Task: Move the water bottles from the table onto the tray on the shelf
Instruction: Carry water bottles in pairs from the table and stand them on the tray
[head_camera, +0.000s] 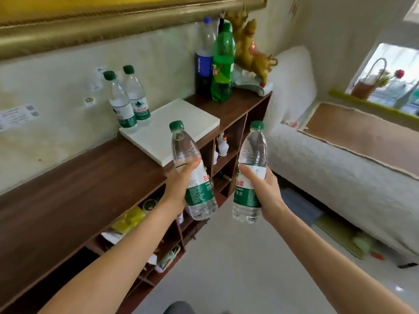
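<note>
Water bottles in transit to tray

Left hand (181, 184) grips one bottle (192, 171); right hand (263, 189) grips another bottle (250, 173). Both are airborne at 6 o'clock of the tray (181, 130). Risk: set-down may topple the two standing bottles (127, 98) at its 10 o'clock corner.

We see a blue-labelled cola bottle (204, 57) and a green soda bottle (222, 62) touching, a golden bull figurine (249, 48) just beside them, and a flower basket (371, 82) on the windowsill.
</note>
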{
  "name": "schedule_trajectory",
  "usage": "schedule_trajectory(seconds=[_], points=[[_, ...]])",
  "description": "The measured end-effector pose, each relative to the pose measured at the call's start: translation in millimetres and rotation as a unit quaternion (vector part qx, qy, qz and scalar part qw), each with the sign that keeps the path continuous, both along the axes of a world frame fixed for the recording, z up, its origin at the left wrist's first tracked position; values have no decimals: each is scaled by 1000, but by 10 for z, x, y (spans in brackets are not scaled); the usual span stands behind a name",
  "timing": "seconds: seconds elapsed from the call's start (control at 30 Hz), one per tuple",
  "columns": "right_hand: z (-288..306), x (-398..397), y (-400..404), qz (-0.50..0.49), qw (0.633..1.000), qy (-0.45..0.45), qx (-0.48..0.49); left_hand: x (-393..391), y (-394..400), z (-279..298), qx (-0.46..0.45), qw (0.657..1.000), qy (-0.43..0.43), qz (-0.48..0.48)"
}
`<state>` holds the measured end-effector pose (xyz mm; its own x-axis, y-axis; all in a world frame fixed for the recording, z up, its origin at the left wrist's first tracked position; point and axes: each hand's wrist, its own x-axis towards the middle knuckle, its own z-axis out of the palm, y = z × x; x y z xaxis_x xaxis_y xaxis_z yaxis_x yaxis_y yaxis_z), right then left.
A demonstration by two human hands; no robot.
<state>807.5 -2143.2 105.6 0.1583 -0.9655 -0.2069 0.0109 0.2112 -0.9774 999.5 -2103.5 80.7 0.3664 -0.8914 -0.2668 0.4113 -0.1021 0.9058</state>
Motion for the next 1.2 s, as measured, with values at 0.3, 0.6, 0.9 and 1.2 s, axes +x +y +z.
schedule_trajectory(seconds=[0.3,0.6,0.9,1.2], points=[[-127,1087,-1699,142,990,-16,-8,1009,-1098,-92,-51,974,-148,166],[-86,2209,-2623,261,964,11,-53,1683,-1727,-48,-74,908,-262,317],[-200,3028,-3060,437,894,-3,-98,1881,-1808,-75,-15,825,-341,451],[-368,3218,-3217,539,822,27,-181,1769,-2010,-224,58,783,-330,524]])
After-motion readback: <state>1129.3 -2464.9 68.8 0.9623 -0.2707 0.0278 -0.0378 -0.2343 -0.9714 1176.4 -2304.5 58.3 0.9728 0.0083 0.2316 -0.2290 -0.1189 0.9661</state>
